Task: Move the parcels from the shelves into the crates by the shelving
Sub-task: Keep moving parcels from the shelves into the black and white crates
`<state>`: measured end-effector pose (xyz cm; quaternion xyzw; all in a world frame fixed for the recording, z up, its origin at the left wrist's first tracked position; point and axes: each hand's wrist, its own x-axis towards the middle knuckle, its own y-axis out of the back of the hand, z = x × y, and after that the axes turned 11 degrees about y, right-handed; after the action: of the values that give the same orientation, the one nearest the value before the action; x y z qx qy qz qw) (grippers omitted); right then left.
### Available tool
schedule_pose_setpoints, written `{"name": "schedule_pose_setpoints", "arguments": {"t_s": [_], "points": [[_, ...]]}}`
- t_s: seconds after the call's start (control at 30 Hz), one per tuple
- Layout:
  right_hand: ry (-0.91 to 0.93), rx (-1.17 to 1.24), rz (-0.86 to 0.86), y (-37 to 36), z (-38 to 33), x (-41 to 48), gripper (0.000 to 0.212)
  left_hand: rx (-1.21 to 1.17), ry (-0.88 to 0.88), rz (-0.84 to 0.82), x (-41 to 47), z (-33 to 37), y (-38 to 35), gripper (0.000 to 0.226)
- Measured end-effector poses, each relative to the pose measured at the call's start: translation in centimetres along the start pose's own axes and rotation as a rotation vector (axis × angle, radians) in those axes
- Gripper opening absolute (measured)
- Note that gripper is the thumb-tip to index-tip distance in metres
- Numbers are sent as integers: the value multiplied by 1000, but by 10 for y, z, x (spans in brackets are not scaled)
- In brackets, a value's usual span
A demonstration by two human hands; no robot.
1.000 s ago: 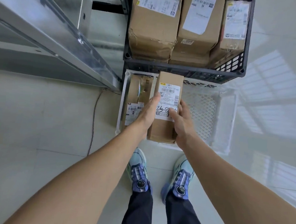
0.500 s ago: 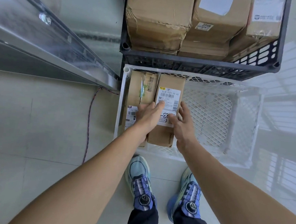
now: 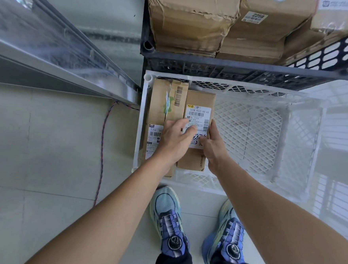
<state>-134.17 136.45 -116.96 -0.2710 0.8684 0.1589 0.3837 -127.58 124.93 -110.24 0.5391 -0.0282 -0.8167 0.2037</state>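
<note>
- The labelled parcel [image 3: 200,100], a long brown box with a white shipping label on its top, is inside the white crate [image 3: 300,140], in the left half of it.
- It lies side by side with a second parcel [image 3: 160,102], which stands along the crate's left wall; their long sides seem to touch.
- The left hand [image 3: 174,140] rests on top, across the line where the two parcels meet. Its fingers [image 3: 186,128] are laid nearly straight over the label and are not wrapped around anything (the thumb is hidden).
- The right hand [image 3: 213,147] grips the labelled parcel at its right edge: the thumb presses on the label and the other fingers go down the right side.
- Whether this parcel already sits on the crate's bottom, I cannot tell.
- The right half of the white crate shows only its mesh bottom.
- Behind it, and touching it, stands a black crate [image 3: 245,71] filled with large parcels [image 3: 189,19], one of them with a crumpled top.
- On the left a metal shelf [image 3: 61,47] ends just beside the white crate's corner, and a thin twisted cable [image 3: 103,147] runs from under it over the pale floor [image 3: 43,164].
- The person's two blue shoes [image 3: 168,218] stand near the front wall of the white crate.
</note>
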Motion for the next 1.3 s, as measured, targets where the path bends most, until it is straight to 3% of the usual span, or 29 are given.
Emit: {"name": "schedule_pose_setpoints", "arguments": {"t_s": [0.47,0.63,0.73,0.8,1.03,1.17,1.3], "points": [[-52,-98,-17,-6,-16,-5,76,-50,10,1,4,-5,8,39],[-50,-116,-57,0,-45,-29,55,-36,42,-19,-8,6,14,43],[-62,-163,-48,4,-68,-47,52,-6,26,-22,-23,18,21,43],[-32,-270,-53,6,-90,-63,54,98,-8,-4,-40,32,29,41],[354,-980,-84,27,-200,-139,53,657,-237,144,-127,109,63,50],[440,-1079,-63,39,-263,-187,57,794,-336,177,-199,166,89,56],[540,-1102,-4,52,-346,-258,40,871,-423,262,-300,227,122,58]]}}
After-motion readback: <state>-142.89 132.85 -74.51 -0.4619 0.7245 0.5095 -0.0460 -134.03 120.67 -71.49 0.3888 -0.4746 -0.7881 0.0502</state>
